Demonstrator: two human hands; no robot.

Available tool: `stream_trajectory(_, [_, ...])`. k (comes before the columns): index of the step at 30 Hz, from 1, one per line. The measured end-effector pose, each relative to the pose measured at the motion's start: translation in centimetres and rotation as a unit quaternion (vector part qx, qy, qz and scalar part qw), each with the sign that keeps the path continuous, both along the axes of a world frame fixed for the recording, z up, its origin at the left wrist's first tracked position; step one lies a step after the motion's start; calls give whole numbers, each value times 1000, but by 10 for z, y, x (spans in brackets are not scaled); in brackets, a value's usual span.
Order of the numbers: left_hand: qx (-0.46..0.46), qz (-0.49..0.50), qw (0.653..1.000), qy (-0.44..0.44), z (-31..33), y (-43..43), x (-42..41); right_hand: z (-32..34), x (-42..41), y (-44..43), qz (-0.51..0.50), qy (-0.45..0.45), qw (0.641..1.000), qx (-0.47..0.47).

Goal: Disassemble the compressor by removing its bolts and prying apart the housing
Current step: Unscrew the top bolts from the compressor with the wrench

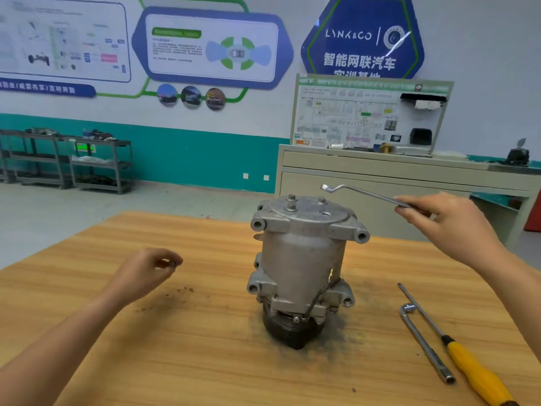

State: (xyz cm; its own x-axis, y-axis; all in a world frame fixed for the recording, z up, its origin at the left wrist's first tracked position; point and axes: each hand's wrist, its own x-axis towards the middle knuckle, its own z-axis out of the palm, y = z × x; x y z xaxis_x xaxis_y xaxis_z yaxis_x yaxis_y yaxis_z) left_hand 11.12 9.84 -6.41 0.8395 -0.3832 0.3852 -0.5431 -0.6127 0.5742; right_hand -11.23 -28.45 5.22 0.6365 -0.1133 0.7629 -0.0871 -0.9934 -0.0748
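grimy upright compressor (pixel 301 259), bolts (pixel 292 202) atop

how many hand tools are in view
3: a bent wrench in the right hand above the compressor; an L-shaped socket wrench and a yellow-handled screwdriver lying on the table to its right. None seems hidden.

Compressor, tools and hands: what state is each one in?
Compressor, upright on the table, housing closed.
Bolts, three still in its top.
Wrench, in the air, gripped by right hand.
Left hand, fingers curled; contents unclear.
Screwdriver, lying on table.
L-shaped socket wrench, lying beside screwdriver.
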Motion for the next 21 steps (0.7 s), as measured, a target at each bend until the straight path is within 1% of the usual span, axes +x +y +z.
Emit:
stream_trajectory(2, [20,-1,1000,15,-29,14,4,-2,0,2,10,-6,1000,16])
stream_trajectory(5, [52,-8,998,20,-53,17,12,-5,0,0,-1,-5,1000,17])
stream_trajectory(9, [63,-8,998,-3,-58,11,24,-9,-1,-3,-27,18,999,17])
stream_trajectory(13, [79,-6,997,19,-54,3,24,-8,-3,-1,-38,19,999,18])
stream_trajectory(15, [34,-8,999,5,-46,-6,14,-6,-5,3,-49,15,999,10])
stream_trajectory(17, [-67,-33,997,-23,-29,-25,-6,-4,-4,7,-61,14,998,-4])
stream_trajectory(19, [-172,-80,981,-29,-3,-51,-34,-3,-3,12,-66,26,997,-7])
stream_trajectory(21, [-264,-128,956,5,23,-77,-60,-2,-2,16,-74,44,996,-6])
